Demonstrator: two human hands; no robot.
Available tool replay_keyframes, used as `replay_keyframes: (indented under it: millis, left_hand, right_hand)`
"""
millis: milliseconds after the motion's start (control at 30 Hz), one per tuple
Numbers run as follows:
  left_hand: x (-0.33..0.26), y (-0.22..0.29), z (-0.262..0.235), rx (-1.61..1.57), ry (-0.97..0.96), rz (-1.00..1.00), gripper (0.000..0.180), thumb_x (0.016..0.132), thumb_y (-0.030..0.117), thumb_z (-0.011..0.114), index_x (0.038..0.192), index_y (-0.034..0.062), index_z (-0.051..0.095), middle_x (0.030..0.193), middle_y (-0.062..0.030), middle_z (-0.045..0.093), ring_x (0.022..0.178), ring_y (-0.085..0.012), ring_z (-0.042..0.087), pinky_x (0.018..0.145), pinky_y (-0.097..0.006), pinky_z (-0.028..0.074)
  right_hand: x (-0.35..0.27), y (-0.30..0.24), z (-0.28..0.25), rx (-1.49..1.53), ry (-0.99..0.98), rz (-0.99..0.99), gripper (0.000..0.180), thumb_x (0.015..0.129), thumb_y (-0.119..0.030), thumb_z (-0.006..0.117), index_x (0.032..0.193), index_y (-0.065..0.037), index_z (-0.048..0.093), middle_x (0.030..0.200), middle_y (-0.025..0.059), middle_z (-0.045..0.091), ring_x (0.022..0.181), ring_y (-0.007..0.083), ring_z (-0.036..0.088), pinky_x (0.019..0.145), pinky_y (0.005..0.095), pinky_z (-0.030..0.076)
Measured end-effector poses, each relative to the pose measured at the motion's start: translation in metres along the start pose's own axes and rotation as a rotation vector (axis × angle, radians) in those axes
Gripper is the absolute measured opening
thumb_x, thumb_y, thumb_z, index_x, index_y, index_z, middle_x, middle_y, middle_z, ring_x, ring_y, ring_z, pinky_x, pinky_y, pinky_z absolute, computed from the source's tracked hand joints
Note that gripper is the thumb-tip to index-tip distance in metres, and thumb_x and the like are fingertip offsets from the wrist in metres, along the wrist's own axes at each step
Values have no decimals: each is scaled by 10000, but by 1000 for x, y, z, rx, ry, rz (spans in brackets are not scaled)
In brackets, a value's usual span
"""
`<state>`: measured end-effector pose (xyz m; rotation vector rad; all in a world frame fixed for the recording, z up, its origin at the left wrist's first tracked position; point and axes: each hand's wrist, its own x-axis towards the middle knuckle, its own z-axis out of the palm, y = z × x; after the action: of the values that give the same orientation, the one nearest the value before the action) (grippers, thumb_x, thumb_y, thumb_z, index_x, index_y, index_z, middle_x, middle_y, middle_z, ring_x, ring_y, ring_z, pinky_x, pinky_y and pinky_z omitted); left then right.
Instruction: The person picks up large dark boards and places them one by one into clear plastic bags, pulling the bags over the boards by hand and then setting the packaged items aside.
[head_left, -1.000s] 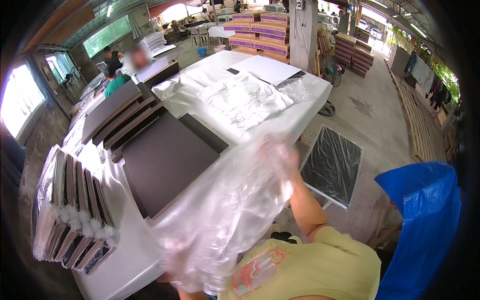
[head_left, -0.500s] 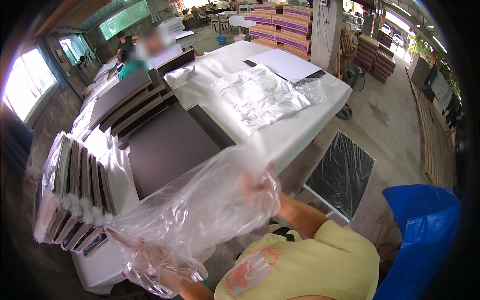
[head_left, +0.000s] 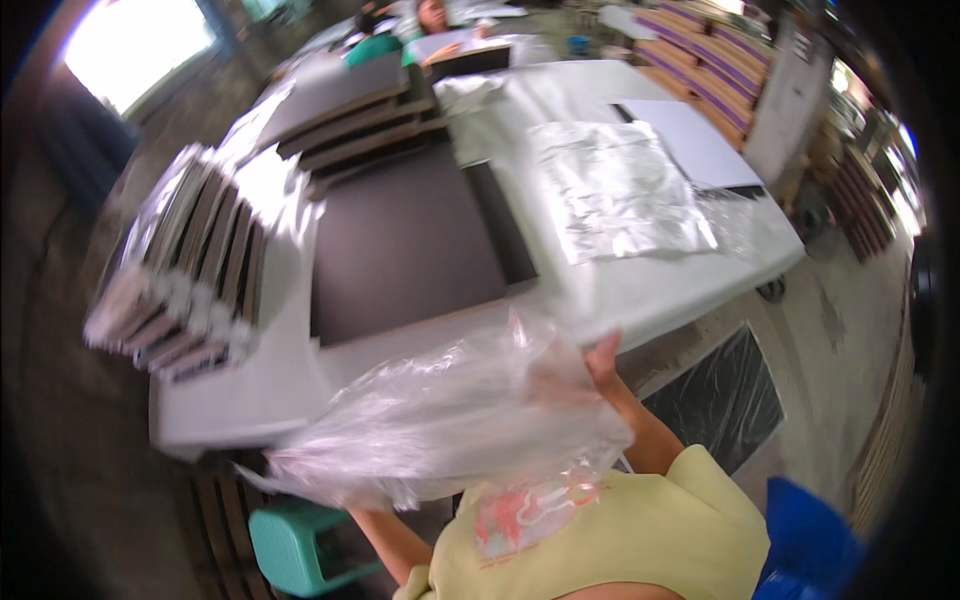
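A large clear plastic sheet [head_left: 450,420], crumpled and blurred by motion, spans the space between my two hands in front of the table's near edge. My right hand [head_left: 602,362] grips its right end, with part of the fingers showing above the film. At the other end the sheet bunches over my left hand, whose fingers are hidden; only the left forearm [head_left: 388,540] shows below it. Just beyond the sheet lies a stack of large dark brown boards [head_left: 400,245] on the white-covered table [head_left: 560,290].
More dark boards [head_left: 340,100] are piled farther back. Plastic-wrapped bundles [head_left: 190,255] stand at the left edge. Crumpled clear film [head_left: 620,190] and a white board [head_left: 690,140] lie on the right. A green stool [head_left: 285,550] is below left; a co-worker [head_left: 435,25] is across the table.
My view has turned, so the table sits higher. The plastic sheet has swung from a slant to nearly level, and my left hand has come up with its end. The green stool now shows.
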<state>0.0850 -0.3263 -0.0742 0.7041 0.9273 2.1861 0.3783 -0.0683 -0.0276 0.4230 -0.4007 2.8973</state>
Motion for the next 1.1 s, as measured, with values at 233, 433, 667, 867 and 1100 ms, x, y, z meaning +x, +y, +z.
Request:
replay_keyframes:
  millis: [233, 433, 667, 867, 1100]
  left_hand:
    - [-15, 20, -24, -141, 254, 55, 418, 755, 209, 578, 1087, -30, 492, 1016, -111, 564, 921, -192, 523, 831, -313, 419]
    - [-14, -35, -18, -198, 252, -133, 414, 735, 189, 597, 1072, -32, 500, 998, -104, 571, 901, -182, 529, 821, -303, 421]
    - [-4, -7, -65, -300, 187, -139, 411, 713, 165, 618, 1055, -34, 510, 977, -96, 580, 878, -170, 535, 810, -290, 424]
    - [-2, -26, -82, -323, 125, -256, 409, 693, 145, 636, 1041, -36, 518, 959, -89, 587, 858, -160, 540, 800, -280, 427]
    - [18, 0, -124, -188, -99, -460, 409, 671, 122, 658, 1024, -38, 528, 938, -81, 595, 836, -148, 547, 789, -267, 429]
  right_hand:
    - [-4, 4, -29, -721, 363, -24, 481, 790, -292, 592, 1178, -46, 449, 997, 62, 554, 868, 140, 539, 766, 329, 463]
    - [-8, 53, -46, -466, 447, -57, 459, 768, -260, 610, 1144, -36, 470, 954, 53, 557, 834, 136, 536, 744, 319, 462]
    - [-5, 46, -52, -354, 406, -259, 434, 743, -222, 631, 1105, -25, 495, 903, 43, 561, 794, 132, 533, 717, 307, 462]
    - [35, 77, -75, -175, 367, -441, 413, 722, -190, 649, 1072, -15, 517, 860, 34, 564, 759, 128, 531, 695, 297, 461]
    - [1, 52, -88, -169, 231, -325, 390, 696, -153, 670, 1033, -4, 542, 809, 23, 568, 719, 123, 527, 668, 286, 461]
